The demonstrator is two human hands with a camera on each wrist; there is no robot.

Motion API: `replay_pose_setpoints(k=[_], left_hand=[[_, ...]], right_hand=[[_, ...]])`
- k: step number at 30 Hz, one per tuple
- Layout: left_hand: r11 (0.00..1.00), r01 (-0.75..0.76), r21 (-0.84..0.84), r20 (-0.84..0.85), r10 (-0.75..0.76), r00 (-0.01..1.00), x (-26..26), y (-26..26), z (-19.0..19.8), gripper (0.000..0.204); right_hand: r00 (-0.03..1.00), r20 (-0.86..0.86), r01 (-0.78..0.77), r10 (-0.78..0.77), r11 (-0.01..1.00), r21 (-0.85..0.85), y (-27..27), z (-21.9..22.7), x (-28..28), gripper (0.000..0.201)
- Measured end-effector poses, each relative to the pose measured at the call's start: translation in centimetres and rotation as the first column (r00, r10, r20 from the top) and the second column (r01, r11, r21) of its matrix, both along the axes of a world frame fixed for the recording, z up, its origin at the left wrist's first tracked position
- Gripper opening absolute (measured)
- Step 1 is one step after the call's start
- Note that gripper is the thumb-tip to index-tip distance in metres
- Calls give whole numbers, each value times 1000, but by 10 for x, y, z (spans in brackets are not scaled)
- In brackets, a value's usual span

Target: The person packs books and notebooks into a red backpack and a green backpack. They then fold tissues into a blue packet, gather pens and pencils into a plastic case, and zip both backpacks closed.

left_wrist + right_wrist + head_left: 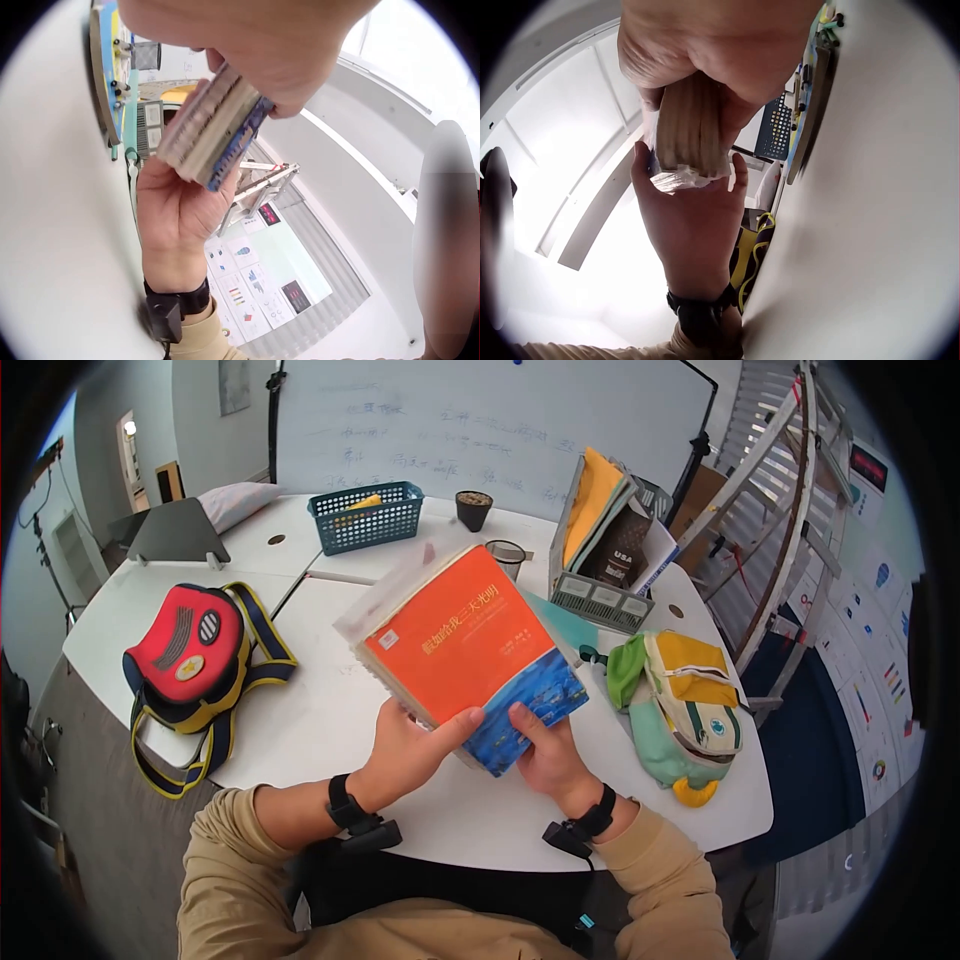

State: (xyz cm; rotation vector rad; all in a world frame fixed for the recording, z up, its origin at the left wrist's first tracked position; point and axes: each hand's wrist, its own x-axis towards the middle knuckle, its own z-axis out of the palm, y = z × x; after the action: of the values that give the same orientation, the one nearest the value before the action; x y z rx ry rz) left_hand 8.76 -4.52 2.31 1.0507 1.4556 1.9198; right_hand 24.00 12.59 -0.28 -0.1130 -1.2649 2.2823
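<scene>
Both hands hold a stack of books up over the white table (330, 780). The top one is an orange book (455, 625) with a blue painted lower part and Chinese lettering. My left hand (412, 755) grips the stack's lower left side, thumb lying on the cover. At the lower right edge my right hand (553, 760) also grips it, its thumb on the blue part. Several page blocks of the stack (206, 142) show end-on in the left wrist view, pressed together. The right wrist view shows the stack (690, 131) between both hands; the fingers underneath are mostly hidden.
A red and navy backpack (190, 645) lies at left, a green, cream and yellow backpack (690, 710) at right. Behind stand a teal basket (370, 530), a dark pot (473, 512), a mesh cup (508, 555) and a grey file holder (600, 603). A ladder (790, 510) stands beyond.
</scene>
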Motion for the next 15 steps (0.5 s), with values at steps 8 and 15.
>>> replay_pose_setpoints(k=[8, 15], left_hand=[[960, -253, -124, -754, 74, 653, -88, -115, 3, 78], [501, -842, -201, -976, -27, 216, -177, -285, 26, 102]], right_hand=[[994, 90, 69, -63, 995, -65, 24, 1, 1, 52], [993, 112, 29, -20, 997, -73, 25, -1, -1, 58]])
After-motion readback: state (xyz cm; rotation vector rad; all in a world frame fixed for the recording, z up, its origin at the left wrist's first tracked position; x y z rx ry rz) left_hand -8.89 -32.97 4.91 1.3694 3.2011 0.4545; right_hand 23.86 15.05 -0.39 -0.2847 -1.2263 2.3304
